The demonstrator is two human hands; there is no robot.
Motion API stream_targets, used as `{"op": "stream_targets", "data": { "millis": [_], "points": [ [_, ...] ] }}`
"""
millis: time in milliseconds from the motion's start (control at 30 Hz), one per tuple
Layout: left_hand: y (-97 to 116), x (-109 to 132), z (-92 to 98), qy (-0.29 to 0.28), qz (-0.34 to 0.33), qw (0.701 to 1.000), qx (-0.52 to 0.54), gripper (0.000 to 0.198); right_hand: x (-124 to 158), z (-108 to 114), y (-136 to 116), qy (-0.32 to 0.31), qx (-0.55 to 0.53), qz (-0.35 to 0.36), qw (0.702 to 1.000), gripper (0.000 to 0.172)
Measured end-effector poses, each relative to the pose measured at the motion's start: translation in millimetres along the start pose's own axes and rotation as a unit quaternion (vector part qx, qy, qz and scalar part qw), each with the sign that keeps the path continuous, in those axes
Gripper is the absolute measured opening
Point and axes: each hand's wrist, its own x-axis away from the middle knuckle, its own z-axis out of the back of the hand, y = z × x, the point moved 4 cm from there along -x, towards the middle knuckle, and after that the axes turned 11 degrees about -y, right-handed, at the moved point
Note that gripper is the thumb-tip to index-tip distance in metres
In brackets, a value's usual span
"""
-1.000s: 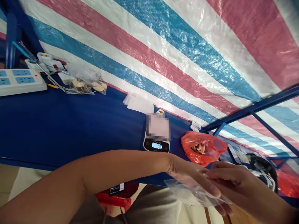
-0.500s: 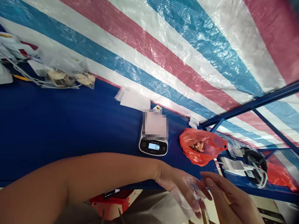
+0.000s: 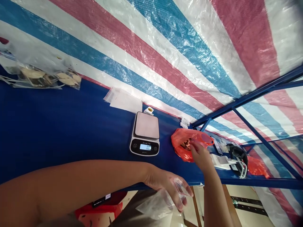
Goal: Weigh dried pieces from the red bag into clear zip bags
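My left hand [image 3: 171,186] is closed on a clear plastic bag [image 3: 156,203], which hangs just off the front edge of the table, its mouth drawn over the fingers. At the opening of a red plastic bag [image 3: 178,143] is my right hand [image 3: 200,153], its fingers pressed together at small tan pieces [image 3: 186,144] that look like wood. Whether a piece is gripped is hidden. Left of the red bag stands a kitchen scale [image 3: 147,124]; its lit display reads 0.0 and its plate is bare.
Behind the scale lie white flat bags or sheets [image 3: 125,100] and a small white roll [image 3: 149,110]. Clear bags of wooden pieces [image 3: 68,78] sit at the back left. A blue metal frame [image 3: 255,129], white cables and a black strap-like item [image 3: 238,154] are on the right.
My right hand has moved from beside the left hand up to the red bag's opening. The left hand keeps the clear bag. The view has shifted to the right.
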Motion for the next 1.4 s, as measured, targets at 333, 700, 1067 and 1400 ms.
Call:
{"op": "stream_targets", "data": {
  "millis": [333, 700, 1067, 1400],
  "points": [
    [1.8, -0.5, 6.7, 0.007, 0.009, 1.0, 0.016, 0.078, -43.9, -35.0, -36.8, -0.012, 0.137, -0.011, 0.99, 0.04],
    [5.8, 1.2, 9.2, 0.011, 0.0, 1.0, -0.004, 0.067, -44.0, -31.2, -53.1, -0.031, 0.171, -0.004, 0.985, 0.039],
    [5.6, -5.4, 15.6, 0.009, 0.028, 1.0, 0.004, 0.076, -49.5, -38.6, -69.6, -0.035, 0.221, 0.081, 0.971, 0.043],
    [6.5, -1.9, 15.3, 0.027, 0.043, 0.998, 0.04, 0.079, -47.1, -40.9, -80.0, -0.009, 0.213, 0.078, 0.974, 0.038]
  ]
}}
